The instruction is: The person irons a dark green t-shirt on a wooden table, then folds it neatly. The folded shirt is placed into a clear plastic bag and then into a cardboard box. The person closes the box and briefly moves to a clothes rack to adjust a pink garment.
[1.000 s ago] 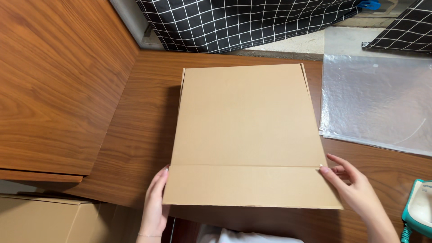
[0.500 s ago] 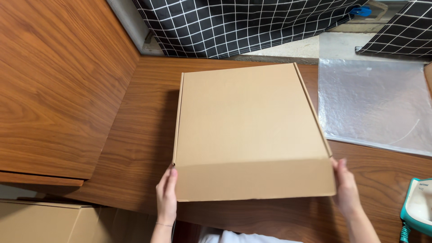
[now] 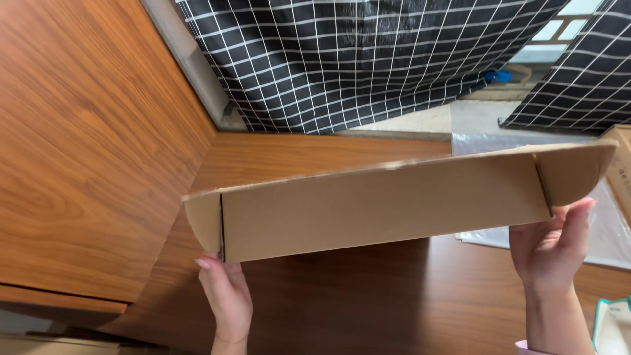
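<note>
left hand [image 3: 227, 299] and right hand [image 3: 549, 246] raised, fingers upward

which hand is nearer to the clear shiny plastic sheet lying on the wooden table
Right. The right hand holds the flat brown cardboard box at its right end, directly in front of the clear plastic sheet. The left hand supports the box's far left end.

Cardboard box [image 3: 394, 200] between both hands, seemingly lifted

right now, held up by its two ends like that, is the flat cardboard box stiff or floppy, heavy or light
Probably stiff: the cardboard box spans between left hand and right hand with no visible sag. Likely light, since fingertips alone support it. Its rounded end flaps may bend if squeezed.
</note>
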